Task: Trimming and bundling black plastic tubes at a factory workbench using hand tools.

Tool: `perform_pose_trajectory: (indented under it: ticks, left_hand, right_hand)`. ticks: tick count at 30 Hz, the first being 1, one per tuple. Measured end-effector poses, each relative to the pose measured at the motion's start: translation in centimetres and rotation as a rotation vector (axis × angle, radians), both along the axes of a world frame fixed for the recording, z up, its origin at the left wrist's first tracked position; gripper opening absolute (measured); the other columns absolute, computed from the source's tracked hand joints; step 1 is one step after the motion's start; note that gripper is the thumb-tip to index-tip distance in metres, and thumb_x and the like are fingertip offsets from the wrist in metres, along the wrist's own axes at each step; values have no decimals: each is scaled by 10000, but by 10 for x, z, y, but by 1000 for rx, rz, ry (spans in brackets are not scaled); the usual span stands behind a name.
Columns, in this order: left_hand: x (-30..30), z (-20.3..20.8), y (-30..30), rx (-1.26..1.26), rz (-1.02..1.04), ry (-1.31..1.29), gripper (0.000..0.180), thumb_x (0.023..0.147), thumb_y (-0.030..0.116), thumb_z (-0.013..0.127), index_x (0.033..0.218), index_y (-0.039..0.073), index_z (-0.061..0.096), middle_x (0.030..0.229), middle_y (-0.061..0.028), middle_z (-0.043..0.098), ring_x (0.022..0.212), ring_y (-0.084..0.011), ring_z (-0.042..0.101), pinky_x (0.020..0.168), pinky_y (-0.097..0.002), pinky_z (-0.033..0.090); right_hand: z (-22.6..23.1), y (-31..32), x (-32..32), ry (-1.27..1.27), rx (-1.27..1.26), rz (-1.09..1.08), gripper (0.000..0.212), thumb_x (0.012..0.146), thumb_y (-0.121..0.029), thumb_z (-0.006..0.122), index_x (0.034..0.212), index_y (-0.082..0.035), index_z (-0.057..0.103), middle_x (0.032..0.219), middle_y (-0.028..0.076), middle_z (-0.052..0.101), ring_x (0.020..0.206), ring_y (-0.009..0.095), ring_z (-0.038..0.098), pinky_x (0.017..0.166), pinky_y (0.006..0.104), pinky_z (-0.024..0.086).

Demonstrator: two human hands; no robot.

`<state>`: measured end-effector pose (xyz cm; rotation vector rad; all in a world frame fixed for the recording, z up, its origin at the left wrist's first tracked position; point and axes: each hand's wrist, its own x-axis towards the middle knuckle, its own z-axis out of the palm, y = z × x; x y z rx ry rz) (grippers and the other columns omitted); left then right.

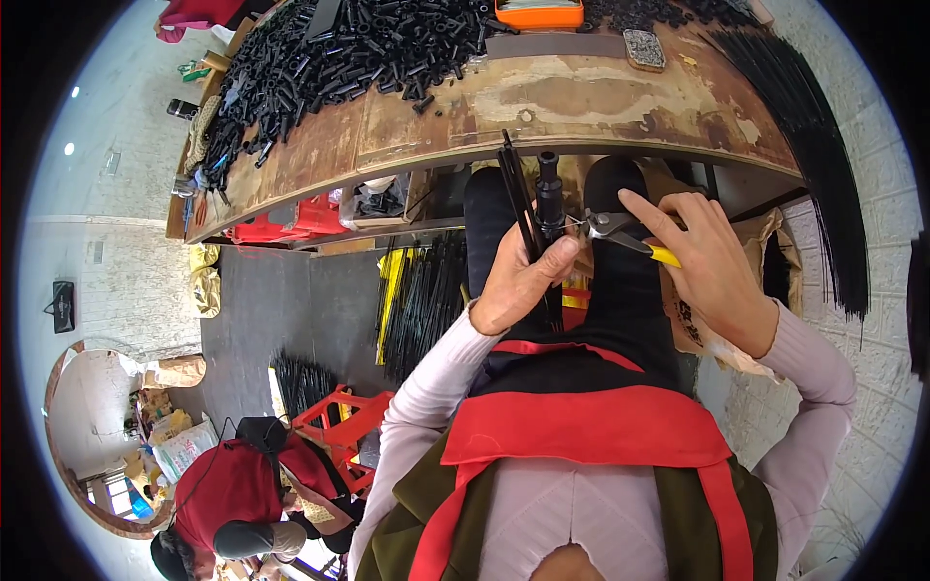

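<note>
My left hand (pixel 523 281) is closed round a black tubular part (pixel 549 189) and several thin black rods (pixel 511 174), held upright over my lap just below the bench edge. In my right hand (pixel 707 252) is a pair of pliers (pixel 610 228) with yellow grips. The plier jaws are beside the tubular part, near my left thumb, where a thin pale wire or pin shows between them. Whether the jaws grip it is too small to tell. The lower ends of the rods are partly hidden by my left hand.
A wooden bench (pixel 542 107) spans the front, with a heap of black tubular parts (pixel 358 58), an orange tray (pixel 540 16) and a small grey-topped box (pixel 644 50). Long black rods (pixel 809 126) hang over its right end. Left lie rod bundles (pixel 421 310), a red stool (pixel 349 426) and another person (pixel 228 494).
</note>
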<state>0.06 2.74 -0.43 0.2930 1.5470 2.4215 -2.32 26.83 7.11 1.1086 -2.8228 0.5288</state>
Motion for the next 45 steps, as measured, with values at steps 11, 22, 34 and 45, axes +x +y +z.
perform_pose_trajectory:
  ticks: [11,22,34,45]
  left_hand:
    - [0,2,0,2,-6,10,214,982,210,597,1070,38,504,771,20,494,637,-57,434,624,-225,465]
    - [0,4,5,-51,37,-27,206,985,187,586,1079,27,495,791,-4,546,674,-67,505,640,-250,510]
    - [2,3,5,-9,19,-9,212,984,191,588,1078,33,482,782,3,499,668,-66,466,647,-253,499]
    - [7,5,-1,20,-92,17,254,974,262,610,1047,56,480,792,20,502,676,-56,443,602,-222,408]
  right_hand:
    - [3,-3,4,124,15,-35,583,846,-60,631,1406,-127,486,958,125,519,875,287,512,788,390,416]
    - [2,-5,3,126,-37,-76,561,850,-59,634,1390,-128,497,979,134,535,869,295,551,770,386,448]
    - [-3,-11,4,112,-50,-71,624,854,-57,636,1439,-125,429,1026,132,545,944,298,546,803,386,455]
    - [52,3,-16,-1008,-32,96,588,764,-136,795,1250,-27,482,586,62,541,491,164,613,455,273,431]
